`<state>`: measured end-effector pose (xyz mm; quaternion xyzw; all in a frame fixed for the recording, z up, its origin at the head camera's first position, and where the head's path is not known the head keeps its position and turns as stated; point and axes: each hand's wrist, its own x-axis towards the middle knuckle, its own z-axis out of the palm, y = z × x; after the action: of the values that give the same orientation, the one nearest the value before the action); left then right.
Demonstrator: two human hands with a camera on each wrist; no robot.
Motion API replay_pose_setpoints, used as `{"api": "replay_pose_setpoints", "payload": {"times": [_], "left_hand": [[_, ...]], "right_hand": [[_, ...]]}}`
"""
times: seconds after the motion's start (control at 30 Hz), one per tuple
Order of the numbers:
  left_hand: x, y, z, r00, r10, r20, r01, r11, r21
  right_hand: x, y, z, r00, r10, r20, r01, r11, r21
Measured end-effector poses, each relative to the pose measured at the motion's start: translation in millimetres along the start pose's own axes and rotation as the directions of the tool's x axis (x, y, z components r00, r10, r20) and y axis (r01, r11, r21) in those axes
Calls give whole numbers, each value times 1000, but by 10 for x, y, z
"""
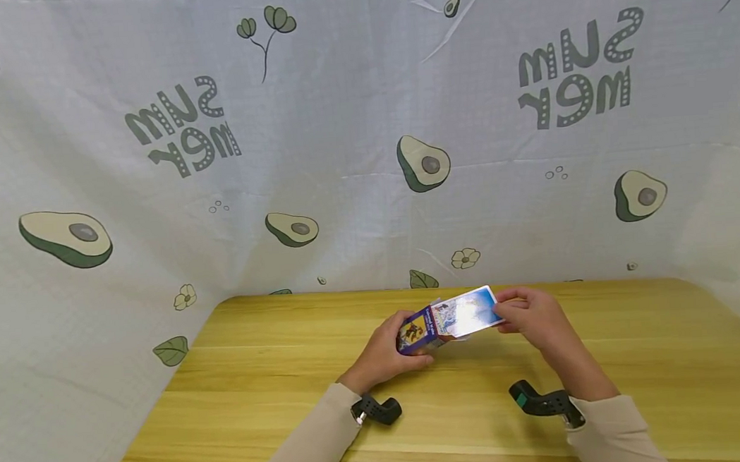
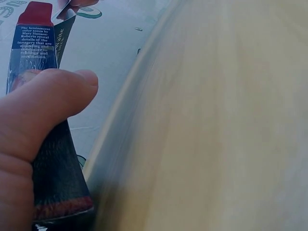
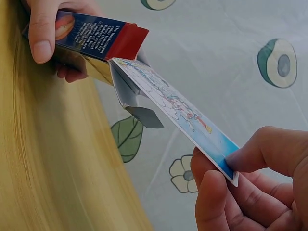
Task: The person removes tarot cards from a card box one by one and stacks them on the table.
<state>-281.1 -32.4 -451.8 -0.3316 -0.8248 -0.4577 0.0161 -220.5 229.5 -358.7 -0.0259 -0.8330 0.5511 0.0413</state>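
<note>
- The left hand [image 1: 384,354] grips the printed card box [image 1: 414,332], its thumb lying across the face with white text.
- The right hand [image 1: 537,316] pinches one end of a glossy card [image 1: 470,311] between thumb and fingers.
- Between the two hands, the card slants from the right fingertips to the open end of the box, beyond the left hand's grip; how much of it sits inside cannot be told.
- Just past the left fingers, at that open end, are a red flap [image 3: 131,41] and a bent, pale flap [image 3: 144,117].
- Behind each hand, a black wrist device [image 1: 381,408] sits at the cuff of a beige sleeve [image 1: 315,439].
- Below both hands spreads a wood-grain table [image 1: 276,364].
- Farther out, beyond the hands, hangs a pale cloth [image 1: 343,105] printed with avocados, leaves, flowers and mirrored lettering.
</note>
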Motion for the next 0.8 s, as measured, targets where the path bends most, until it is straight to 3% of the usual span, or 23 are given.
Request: {"api": "replay_pose_setpoints", "payload": {"times": [0.8], "left_hand": [[11, 13, -8, 1000, -18, -6, 18, 1000, -21]], "right_hand": [[31, 19, -185, 999, 2, -46, -5, 999, -54]]}}
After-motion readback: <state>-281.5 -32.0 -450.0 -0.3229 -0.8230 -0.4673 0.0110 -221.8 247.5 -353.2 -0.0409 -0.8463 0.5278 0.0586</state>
